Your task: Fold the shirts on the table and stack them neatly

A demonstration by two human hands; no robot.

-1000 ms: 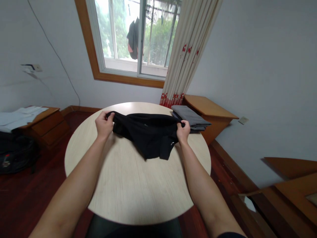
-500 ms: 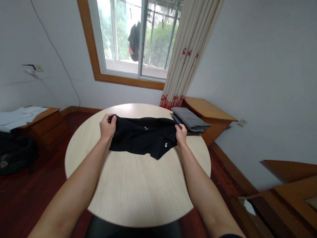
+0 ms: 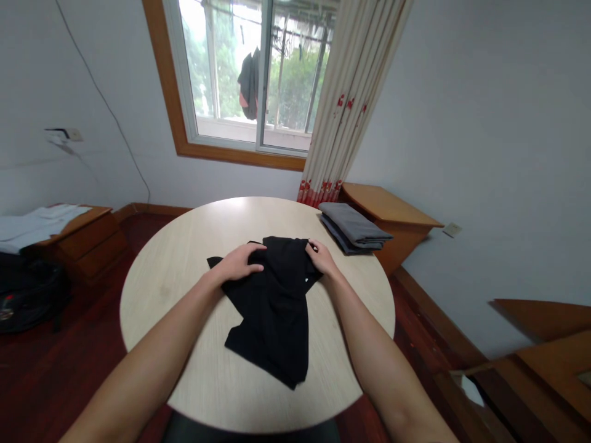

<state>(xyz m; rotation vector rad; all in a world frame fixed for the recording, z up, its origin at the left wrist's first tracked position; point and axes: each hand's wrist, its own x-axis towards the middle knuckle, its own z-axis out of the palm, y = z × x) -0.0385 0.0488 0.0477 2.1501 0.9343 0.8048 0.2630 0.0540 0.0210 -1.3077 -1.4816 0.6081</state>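
Observation:
A black garment (image 3: pixel 284 295) lies bunched and partly folded on the round pale table (image 3: pixel 166 289), one end reaching toward the near edge. My left hand (image 3: pixel 241 261) rests on its upper left part, thumb and fingers spread apart. At its upper right corner, my right hand (image 3: pixel 319 255) pinches the cloth between thumb and fingers. A small white tag shows just below the right hand. Folded gray clothes (image 3: pixel 354 226) are stacked at the table's right back edge.
A wooden cabinet (image 3: pixel 392 209) stands behind the stack, beside a curtain (image 3: pixel 348 104) and a window. To the left are a wooden drawer unit (image 3: pixel 99 237) with white cloth on it and a black bag (image 3: pixel 30 295).
The garment, earlier stretched sideways between both hands, now lies bunched and extends toward me. My left hand has moved right and nearer, its fingers now apart; my right hand has shifted slightly left and nearer.

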